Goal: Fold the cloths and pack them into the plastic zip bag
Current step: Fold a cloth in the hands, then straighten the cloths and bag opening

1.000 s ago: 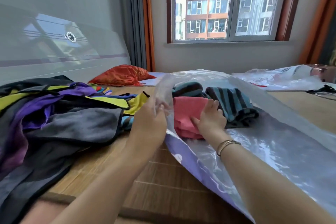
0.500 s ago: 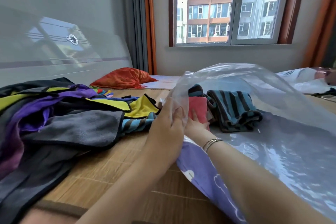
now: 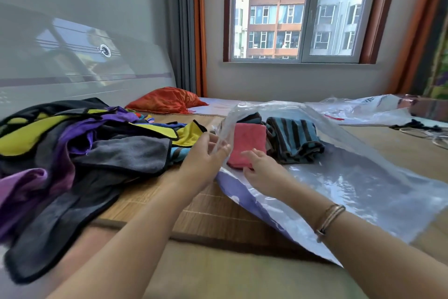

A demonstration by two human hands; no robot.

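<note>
Now, step in hand: a folded pink cloth (image 3: 246, 144) is going into the large clear plastic zip bag (image 3: 358, 177), which lies on the woven bamboo mat (image 3: 201, 211) of the bed, right of the middle.
Left hand (image 3: 206, 155): its fingers (image 3: 224, 149) pinch the upper film of the bag mouth and hold it lifted.
Right hand (image 3: 260, 167): it is inside the mouth, at the near edge of the pink cloth; the fingers are loosely curled, and I cannot tell if they grasp the cloth or only touch it.
Already packed: a folded blue and black striped cloth (image 3: 294, 139) lies in the bag, just right of the pink one, touching it.
Not yet folded: a pile of loose cloths (image 3: 80, 148), yellow, purple, grey and black, lies on the left of the mat.
Progress: I judge it early, because most cloths are outside.
How to do it well: keep the mouth lifted high so the film does not drag the fold; push the pink cloth flat and far in, beside the striped one, so that room stays near the mouth.
Risk: the thin film is slippery and may fall on the hand.
</note>
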